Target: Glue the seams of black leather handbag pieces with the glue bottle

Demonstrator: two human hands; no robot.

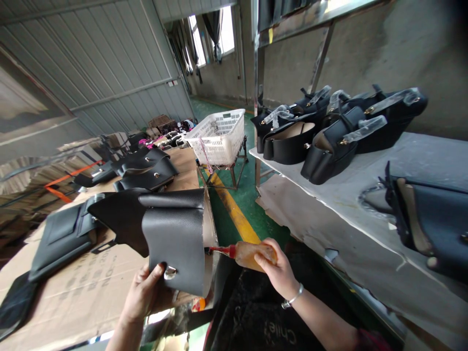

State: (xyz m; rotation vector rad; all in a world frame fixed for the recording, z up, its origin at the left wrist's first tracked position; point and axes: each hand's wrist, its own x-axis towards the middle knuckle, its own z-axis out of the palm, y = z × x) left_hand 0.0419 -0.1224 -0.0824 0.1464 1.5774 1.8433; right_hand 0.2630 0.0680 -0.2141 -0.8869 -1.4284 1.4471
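My left hand (144,292) grips the near edge of a black leather bag panel (174,234), thumb on top beside its silver metal clasp (170,272). My right hand (278,271) is wrapped round a squeeze bottle (252,255) of amber liquid with a red nozzle. The nozzle points left, and its dark tip is at the panel's right edge; whether it touches is too small to tell. Behind the panel, a black curved leather piece (122,214) reaches left over the cardboard-covered table. A flat black bag (64,234) lies to its left.
More black bag pieces (146,170) lie farther back on the cardboard (91,292). A white plastic basket (219,141) rests on a metal stand beyond the table. On the right, a white-topped bench (431,151) holds several black handbags (331,146). A green floor with a yellow stripe (234,209) runs between.
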